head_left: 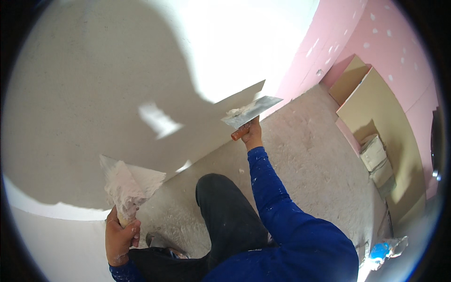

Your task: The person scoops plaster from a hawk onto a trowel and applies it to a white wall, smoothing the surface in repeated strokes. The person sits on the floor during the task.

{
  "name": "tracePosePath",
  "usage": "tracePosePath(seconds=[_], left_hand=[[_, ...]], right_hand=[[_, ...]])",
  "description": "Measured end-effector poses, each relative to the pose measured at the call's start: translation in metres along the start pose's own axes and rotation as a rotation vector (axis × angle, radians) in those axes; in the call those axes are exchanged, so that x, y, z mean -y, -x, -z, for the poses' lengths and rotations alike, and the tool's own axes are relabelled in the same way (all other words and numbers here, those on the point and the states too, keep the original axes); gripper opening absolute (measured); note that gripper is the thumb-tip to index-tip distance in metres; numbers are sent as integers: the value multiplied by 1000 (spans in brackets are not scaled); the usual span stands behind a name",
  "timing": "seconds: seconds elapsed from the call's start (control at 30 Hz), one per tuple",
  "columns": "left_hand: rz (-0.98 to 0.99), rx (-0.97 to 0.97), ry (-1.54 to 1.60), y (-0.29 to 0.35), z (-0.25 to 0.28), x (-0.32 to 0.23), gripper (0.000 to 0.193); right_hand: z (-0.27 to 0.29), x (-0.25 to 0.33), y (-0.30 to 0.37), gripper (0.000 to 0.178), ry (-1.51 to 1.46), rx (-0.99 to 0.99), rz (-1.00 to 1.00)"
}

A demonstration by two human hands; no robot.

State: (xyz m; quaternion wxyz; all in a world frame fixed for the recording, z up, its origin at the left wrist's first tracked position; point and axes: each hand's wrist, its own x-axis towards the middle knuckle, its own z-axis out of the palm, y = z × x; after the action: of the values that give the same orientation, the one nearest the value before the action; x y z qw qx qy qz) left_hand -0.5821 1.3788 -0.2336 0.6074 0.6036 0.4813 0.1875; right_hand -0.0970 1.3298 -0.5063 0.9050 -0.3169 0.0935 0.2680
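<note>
At the lower left, my left hand (121,234) is closed round the handle of a flared putty knife (152,177). A thick heap of pale pinkish plaster (124,187) covers much of its blade. Near the middle, my right hand (252,134) grips the brown handle of a flat steel plastering trowel (253,112). A smaller lump of plaster (237,112) lies along the blade's left part. The trowel is close to the wall (117,80), over its lower edge; whether it touches cannot be made out.
My shadow falls across the wall. Pink board (343,33) with white patches meets it at the right. Tan boards (390,122) lean there, with a wrapped grey block (374,155) before them. A blue object (379,250) lies lower right. The floor (300,136) is rough and dusty.
</note>
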Motion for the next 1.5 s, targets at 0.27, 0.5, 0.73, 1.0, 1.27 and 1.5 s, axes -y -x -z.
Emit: tracePosePath(seconds=[0.27,0.5,0.73,1.0,1.27,1.5], left_hand=[[-15,8,35,-3,9,12,52],[-5,-2,7,-4,9,2,55],[-9,34,-27,-9,16,6,50],[19,96,24,-15,19,8,47],[27,195,-22,-19,23,1,47],[-50,226,79,-22,23,13,51]], right_hand=[[-24,5,-15,37,54,66,13],[-44,10,-4,35,95,85,142],[-52,13,-3,33,92,39,73],[-133,87,18,26,146,138,224],[-270,200,52,16,197,343,396],[-375,283,90,7,453,539,515]])
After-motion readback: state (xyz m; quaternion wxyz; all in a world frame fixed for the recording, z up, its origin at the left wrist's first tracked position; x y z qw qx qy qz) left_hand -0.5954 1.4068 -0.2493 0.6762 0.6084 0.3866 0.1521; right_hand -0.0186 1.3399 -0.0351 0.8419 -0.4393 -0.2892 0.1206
